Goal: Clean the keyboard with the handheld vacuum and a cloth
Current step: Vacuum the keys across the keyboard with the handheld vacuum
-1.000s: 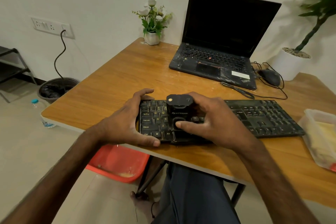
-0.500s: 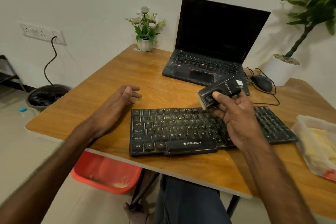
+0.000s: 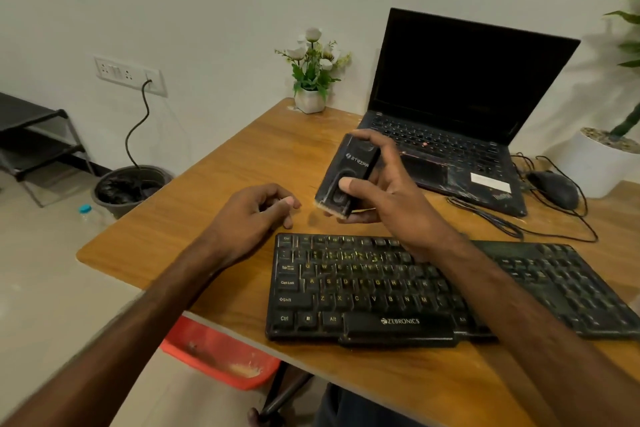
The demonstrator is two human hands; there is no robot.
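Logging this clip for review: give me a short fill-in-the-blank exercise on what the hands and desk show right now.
1. The right hand grips the handheld vacuum; the left hand holds ___.
2. The brand name printed on the space bar of the keyboard is ___.
3. The lid of the laptop stands ___.

Missing words: nothing; ZEBRONICS; open.

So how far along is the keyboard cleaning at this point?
Nothing looks finished: the keyboard shows pale specks on its upper rows. In hand: the right hand grips the handheld vacuum clear of the keys; the left hand holds nothing. Left: vacuuming, then wiping; no cloth in view.
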